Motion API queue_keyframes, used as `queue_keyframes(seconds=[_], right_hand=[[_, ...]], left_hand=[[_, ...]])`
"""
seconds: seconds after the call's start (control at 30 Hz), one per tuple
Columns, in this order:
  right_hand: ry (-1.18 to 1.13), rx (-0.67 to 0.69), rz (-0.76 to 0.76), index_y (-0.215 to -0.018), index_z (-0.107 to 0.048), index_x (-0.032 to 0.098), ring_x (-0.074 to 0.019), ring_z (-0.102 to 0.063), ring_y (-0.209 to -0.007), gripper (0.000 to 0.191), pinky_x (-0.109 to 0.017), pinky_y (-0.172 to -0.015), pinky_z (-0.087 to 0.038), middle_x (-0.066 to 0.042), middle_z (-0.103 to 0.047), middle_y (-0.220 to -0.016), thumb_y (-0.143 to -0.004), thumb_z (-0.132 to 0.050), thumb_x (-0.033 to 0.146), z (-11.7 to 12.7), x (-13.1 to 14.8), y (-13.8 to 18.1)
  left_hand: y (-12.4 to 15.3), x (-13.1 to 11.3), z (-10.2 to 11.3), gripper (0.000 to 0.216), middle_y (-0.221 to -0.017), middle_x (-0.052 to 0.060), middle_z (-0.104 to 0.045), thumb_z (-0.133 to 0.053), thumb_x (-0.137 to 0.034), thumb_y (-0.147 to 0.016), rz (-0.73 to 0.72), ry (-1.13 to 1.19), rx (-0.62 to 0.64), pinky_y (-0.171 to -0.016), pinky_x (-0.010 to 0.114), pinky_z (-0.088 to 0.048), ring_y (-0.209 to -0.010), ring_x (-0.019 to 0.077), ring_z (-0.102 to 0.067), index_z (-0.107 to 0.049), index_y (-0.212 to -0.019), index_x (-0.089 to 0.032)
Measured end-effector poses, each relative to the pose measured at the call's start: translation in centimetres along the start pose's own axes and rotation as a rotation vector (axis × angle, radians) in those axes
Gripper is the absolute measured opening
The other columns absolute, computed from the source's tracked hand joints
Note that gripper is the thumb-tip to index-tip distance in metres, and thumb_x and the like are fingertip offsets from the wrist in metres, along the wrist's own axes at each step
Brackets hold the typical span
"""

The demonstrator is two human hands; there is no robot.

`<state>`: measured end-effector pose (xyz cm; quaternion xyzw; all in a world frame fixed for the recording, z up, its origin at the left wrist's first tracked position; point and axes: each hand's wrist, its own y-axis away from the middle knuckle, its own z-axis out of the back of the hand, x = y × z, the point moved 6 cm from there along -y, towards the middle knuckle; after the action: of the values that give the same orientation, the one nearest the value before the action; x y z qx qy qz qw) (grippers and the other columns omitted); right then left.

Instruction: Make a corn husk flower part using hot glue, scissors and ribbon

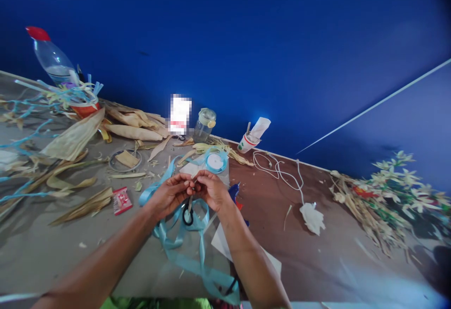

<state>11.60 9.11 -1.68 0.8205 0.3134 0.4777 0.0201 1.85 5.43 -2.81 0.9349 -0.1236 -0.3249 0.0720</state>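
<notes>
My left hand (170,194) and my right hand (211,188) meet fingertip to fingertip over the table, both pinched shut on a small thin piece I cannot make out. A thin stem hangs down from the pinch toward a black ring (187,216), perhaps a scissor handle. Beneath my hands loops a long light-blue ribbon (183,248), trailing toward me. A ribbon spool (215,161) lies just beyond my fingers. A white sheet (221,241) sits under my right forearm.
Dried corn husks (75,135) and strips cover the left of the table. A plastic bottle (52,57), glass jar (204,124), paper cup (246,142), white cord (278,168), red packet (121,200) and husk flowers (391,191) lie around. Blue wall behind.
</notes>
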Motion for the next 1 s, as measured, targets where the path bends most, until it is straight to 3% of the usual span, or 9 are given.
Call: queue_keyframes(seconds=[0.4, 1.0], right_hand=[[0.123, 0.048, 0.057, -0.075, -0.061, 0.016, -0.0089, -0.052, -0.049, 0.022, -0.022, -0.049, -0.046, 0.002, -0.06, -0.057, -0.061, -0.074, 0.026, -0.2, 0.0, 0.1], [0.105, 0.061, 0.128, -0.067, -0.058, 0.017, -0.0097, -0.055, -0.042, 0.027, -0.022, -0.045, -0.043, 0.004, -0.059, -0.052, -0.058, -0.078, 0.031, -0.6, 0.1, 0.6]], left_hand=[[0.1, 0.3, 0.0, 0.013, -0.069, 0.004, -0.066, -0.072, -0.01, -0.07, 0.012, -0.033, -0.007, -0.062, 0.02, -0.054, -0.055, 0.0077, -0.061, -0.065, -0.082, -0.011], [0.3, -0.1, -0.9, 0.019, -0.059, 0.001, -0.065, -0.077, -0.017, -0.064, -0.079, -0.151, -0.028, -0.055, 0.019, -0.049, -0.053, 0.0098, -0.061, -0.061, -0.072, -0.013]])
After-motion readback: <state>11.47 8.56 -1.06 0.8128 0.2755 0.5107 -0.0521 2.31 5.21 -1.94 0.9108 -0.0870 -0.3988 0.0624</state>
